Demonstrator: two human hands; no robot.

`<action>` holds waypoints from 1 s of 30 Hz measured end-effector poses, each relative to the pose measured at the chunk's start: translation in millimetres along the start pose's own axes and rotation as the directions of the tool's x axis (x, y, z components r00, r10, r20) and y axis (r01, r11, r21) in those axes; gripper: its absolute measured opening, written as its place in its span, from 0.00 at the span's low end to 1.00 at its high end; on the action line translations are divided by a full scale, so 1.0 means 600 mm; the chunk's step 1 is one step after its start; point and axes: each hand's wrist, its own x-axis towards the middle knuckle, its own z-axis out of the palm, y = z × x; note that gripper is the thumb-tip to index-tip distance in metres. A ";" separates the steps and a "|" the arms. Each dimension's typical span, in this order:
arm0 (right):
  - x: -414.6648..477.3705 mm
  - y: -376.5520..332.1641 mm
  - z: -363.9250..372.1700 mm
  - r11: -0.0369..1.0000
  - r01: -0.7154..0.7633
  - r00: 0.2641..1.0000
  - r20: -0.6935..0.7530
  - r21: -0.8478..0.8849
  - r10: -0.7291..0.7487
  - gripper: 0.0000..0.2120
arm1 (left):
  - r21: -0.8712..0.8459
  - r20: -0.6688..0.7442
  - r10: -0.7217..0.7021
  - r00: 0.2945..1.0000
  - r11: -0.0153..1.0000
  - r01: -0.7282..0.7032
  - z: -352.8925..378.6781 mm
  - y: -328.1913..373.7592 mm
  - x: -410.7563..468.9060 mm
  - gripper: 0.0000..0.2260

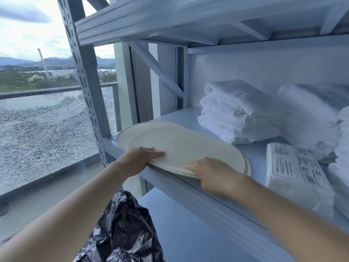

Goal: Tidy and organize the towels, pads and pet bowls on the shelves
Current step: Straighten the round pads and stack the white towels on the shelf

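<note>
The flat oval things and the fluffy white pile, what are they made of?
The oval pads look like stiff cream moulded fibre or maybe silicone, I can't tell which: matte, no shine, thin stacked rims. The folded towels look like soft white terry cloth: fuzzy surface, rumpled folds.

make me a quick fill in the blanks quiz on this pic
The left hand and right hand grip the oval pads on a metal ____.
The folded towels behind them are ____.
The wrapped pack lies to the pads' ____.
The crumpled bag below is ____.
Missing: shelf, white, right, black.
</note>
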 end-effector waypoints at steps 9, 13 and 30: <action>-0.005 0.013 0.017 0.995 0.007 1.000 -0.003 0.103 -0.007 0.27 | 0.024 0.041 -0.035 0.999 0.999 0.034 -0.006 0.018 -0.012 0.37; -0.008 0.023 0.019 0.978 0.038 0.999 0.008 0.203 -0.041 0.08 | -0.035 0.164 -0.059 0.985 0.997 0.066 -0.019 0.022 -0.018 0.38; -0.014 0.041 0.027 0.961 -0.021 0.999 0.031 0.276 0.013 0.34 | -0.168 0.141 0.014 0.990 0.986 0.010 0.021 0.104 0.012 0.21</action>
